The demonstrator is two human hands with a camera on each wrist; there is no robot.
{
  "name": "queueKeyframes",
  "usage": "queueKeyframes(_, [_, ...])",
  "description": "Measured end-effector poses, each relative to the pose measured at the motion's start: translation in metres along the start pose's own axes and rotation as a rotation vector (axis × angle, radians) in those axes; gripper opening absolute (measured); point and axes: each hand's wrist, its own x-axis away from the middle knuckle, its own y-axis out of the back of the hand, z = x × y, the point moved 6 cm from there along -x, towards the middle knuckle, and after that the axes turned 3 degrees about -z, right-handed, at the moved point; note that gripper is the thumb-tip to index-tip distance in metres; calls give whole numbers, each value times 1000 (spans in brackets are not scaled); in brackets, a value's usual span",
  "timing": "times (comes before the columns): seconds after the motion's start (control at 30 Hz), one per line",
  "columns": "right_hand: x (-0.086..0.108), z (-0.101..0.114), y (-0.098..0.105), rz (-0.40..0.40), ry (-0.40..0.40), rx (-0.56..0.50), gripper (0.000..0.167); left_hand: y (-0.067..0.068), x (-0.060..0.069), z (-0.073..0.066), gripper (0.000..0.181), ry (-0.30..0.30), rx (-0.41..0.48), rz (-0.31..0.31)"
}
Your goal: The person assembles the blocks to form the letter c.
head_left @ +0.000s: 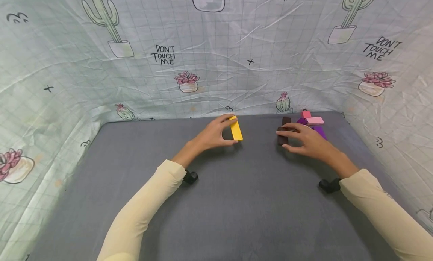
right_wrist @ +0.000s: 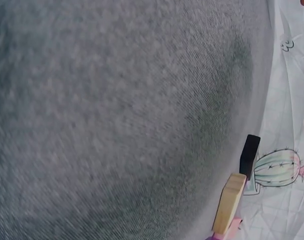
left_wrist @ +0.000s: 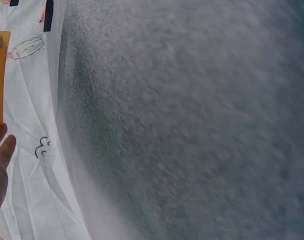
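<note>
A bright yellow rectangular block (head_left: 236, 129) is held near the back of the dark grey table (head_left: 223, 204). It is long and slender, plain-faced and straight-edged, and it is slightly tilted as seen from the head. Its two ends are pinched between the fingers and thumb of the left hand (head_left: 214, 133); its middle is left uncovered by that grip.

By the grip of the right hand (head_left: 306, 140), a dark brown block (head_left: 282, 138) is pinched between fingers and thumb, just in front of a second dark brown block (head_left: 286, 120) at the table's back edge.

Eight blocks can be counted: one yellow, two dark brown, and five clustered beyond and beside the right hand. In that cluster are seen two purple blocks (head_left: 319, 131), one coral-pink block (head_left: 306, 114), one light pink block (head_left: 315, 120) and one natural wood block (right_wrist: 228, 204), mostly hidden from the head. The table is backed by a pale cloth (head_left: 216, 91) printed with cacti and succulents.
</note>
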Motion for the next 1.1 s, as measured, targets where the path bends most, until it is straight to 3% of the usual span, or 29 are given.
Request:
queueKeyframes(0.33, [-2,8,-2,-24,43,32,58,8,16,4,80,10,-10,-11])
queueKeyframes(0.7, [-7,12,-8,-69,56,-6,51,12,47,9,78,22,-3,34])
queueKeyframes(1.1, [-23,20,-19,-69,85,-39,56,8,82,9,79,63,-18,120])
